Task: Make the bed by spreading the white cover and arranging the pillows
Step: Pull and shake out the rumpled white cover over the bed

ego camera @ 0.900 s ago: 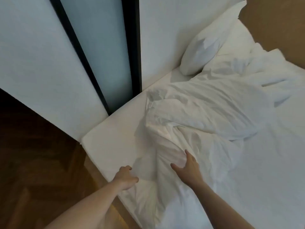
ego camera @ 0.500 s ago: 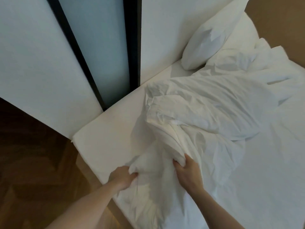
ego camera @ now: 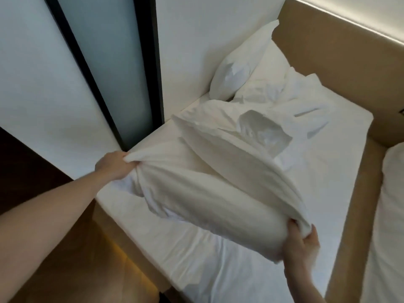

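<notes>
Head view, down over bed (ego camera: 251,248)

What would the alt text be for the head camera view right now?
Two bare hands, left hand and right hand, grip a bunched white fabric cover lifted above a white-sheeted mattress. A plump white pillow leans in the far corner.

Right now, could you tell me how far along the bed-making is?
Done: little. In hand: left hand and right hand each grip the bunched white cover, lifted off the mattress. Left: spreading it flat and arranging the pillow leaning by the wall.
</notes>
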A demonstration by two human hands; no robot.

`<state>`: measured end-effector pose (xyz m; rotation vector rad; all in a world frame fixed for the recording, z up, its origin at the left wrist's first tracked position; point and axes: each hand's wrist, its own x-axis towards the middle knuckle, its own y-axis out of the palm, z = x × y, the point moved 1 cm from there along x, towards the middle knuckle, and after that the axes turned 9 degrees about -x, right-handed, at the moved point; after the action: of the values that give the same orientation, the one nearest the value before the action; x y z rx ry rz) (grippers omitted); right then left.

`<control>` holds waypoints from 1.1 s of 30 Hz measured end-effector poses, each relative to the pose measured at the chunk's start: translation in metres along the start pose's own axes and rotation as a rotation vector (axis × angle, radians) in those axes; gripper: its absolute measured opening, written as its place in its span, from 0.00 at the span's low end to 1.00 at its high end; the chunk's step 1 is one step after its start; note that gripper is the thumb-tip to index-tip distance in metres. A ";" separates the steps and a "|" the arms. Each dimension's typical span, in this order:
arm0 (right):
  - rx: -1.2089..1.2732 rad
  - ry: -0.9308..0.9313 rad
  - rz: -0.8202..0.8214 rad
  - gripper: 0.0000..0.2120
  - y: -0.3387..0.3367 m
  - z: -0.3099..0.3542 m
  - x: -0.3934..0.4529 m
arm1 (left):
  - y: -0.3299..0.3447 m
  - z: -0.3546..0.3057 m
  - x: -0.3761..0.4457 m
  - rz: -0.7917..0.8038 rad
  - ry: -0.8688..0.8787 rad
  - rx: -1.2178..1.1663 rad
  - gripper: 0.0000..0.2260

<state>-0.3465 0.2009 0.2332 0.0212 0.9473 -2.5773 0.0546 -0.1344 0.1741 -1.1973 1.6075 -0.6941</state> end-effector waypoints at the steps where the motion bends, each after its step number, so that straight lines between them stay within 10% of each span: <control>1: -0.065 0.101 0.092 0.17 0.000 -0.030 -0.008 | 0.011 0.005 -0.006 0.121 -0.025 0.038 0.30; 7: -0.337 0.120 0.578 0.16 -0.007 -0.129 -0.061 | 0.081 -0.037 -0.106 0.363 -0.008 0.141 0.17; 15: -0.259 -0.167 0.880 0.15 -0.060 -0.120 -0.073 | 0.177 -0.167 -0.244 0.623 -0.301 -0.577 0.46; 19: -0.351 -0.296 1.055 0.17 -0.091 -0.126 -0.070 | 0.234 -0.204 -0.278 0.474 -0.356 -0.943 0.25; 22: -0.466 -0.295 1.060 0.06 -0.114 -0.142 -0.042 | 0.232 -0.223 -0.276 0.262 -0.142 -0.781 0.25; 33: -0.497 -0.503 0.499 0.43 -0.046 -0.021 0.045 | 0.215 -0.186 -0.340 0.508 1.017 0.280 0.25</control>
<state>-0.4073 0.2301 0.2390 -0.4456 1.1660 -1.7240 -0.1852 0.2382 0.1806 -0.1392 2.3909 -1.2285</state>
